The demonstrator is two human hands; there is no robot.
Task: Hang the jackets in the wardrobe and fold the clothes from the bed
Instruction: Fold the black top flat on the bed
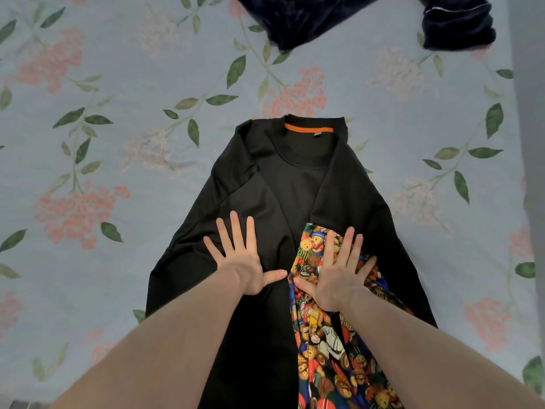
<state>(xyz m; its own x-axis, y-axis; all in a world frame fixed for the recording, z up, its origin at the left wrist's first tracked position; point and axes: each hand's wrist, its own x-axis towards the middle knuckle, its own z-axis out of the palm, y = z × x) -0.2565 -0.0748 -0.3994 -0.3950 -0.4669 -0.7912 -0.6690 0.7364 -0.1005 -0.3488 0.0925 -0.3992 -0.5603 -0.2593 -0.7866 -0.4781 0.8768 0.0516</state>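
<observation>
Two bare forearms are seen reaching forward from the bottom edge over a bed. The left hand (pixel 246 261) is laid flat with its fingers spread wide, palm down on the black cloth of a black shirt (pixel 283 219); nothing is gripped. The right hand (pixel 342 270) is likewise spread wide and pressed flat, just beside the left, thumbs almost touching. Under the right palm a bear-print panel (pixel 333 358) is covered, a bright strip of cartoon teddy bears running from the fingertips back toward the person. Both side flaps of the shirt are folded in toward the middle, and the hands seem to be placed there to smooth the cloth and hold the folds down before the next fold is made.

Beyond the fingertips the neckline is seen, lined with an orange collar band (pixel 308 129); a small tag sits below it, but no writing can be read.

Under everything a flowered bedsheet (pixel 118 113) is spread. Far beyond the hands, at the top right, a dark blue garment (pixel 368 16) is left crumpled, apparently not yet folded.
</observation>
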